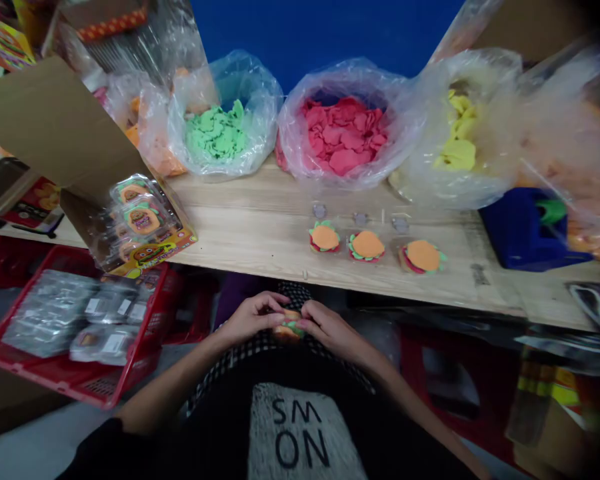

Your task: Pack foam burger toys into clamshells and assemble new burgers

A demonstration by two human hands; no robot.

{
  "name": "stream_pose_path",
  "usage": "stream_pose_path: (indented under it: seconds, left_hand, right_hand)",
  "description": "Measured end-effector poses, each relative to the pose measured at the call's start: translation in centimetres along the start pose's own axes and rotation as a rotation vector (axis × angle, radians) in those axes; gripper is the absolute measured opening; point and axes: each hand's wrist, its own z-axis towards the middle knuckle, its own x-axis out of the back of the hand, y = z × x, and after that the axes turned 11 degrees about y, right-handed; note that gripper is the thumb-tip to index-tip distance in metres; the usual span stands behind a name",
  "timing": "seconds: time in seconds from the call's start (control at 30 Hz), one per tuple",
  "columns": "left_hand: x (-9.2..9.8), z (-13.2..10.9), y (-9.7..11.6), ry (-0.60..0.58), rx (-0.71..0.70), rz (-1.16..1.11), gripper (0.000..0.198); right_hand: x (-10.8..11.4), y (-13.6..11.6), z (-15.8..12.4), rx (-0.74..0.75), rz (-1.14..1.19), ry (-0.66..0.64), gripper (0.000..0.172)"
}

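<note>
On my feed from the head camera, the person's left hand (253,319) and right hand (330,331) sit together at lower centre of the frame, closed from both sides on a small foam burger (289,328). Only its orange top and a green edge show between them, just above some black-and-white checked fabric (263,342). A wooden table (250,230) runs across the frame beyond the hands. On it, right of centre, I see 3 foam burgers (367,245) in a row, with 3 small clear discs (360,219) just behind them. Along the far edge of the table stand a clear bag of green foam pieces (217,133), a clear bag of red foam pieces (343,137) and a clear bag of yellow foam pieces (457,143), left to right. A bag of orange foam pieces (155,143) sits at upper left, partly behind a brown cardboard flap (45,120). Below that flap, clear blister packs (140,220) lie stacked on a printed box (153,257). At lower left, a red plastic basket (139,333) holds sealed clear packets (50,313). A blue object (525,233) sits at the right end of the table, under blurred plastic.
</note>
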Motion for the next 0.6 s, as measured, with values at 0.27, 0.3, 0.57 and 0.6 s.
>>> stream_pose_path:
  seconds: [0.27, 0.3, 0.57, 0.6]
  left_hand:
    - [-0.3, -0.3, -1.2, 0.128, 0.028, -0.05, 0.023]
    - [-0.3, -0.4, -1.4, 0.138, 0.04, -0.056, 0.023]
    - [-0.6, -1.0, -2.5, 0.167, 0.111, -0.071, 0.023]
    - [-0.6, -1.1, -2.6, 0.163, 0.113, -0.072, 0.023]
  right_hand:
    - [-0.9, 0.7, 0.0, 0.033, -0.038, -0.002, 0.027]
    - [-1.0, 0.8, 0.0, 0.045, -0.051, -0.008, 0.027]
    - [-1.6, 0.8, -0.3, 0.099, -0.077, -0.067, 0.031]
    - [-1.6, 0.9, -0.4, 0.102, -0.075, -0.074, 0.031]
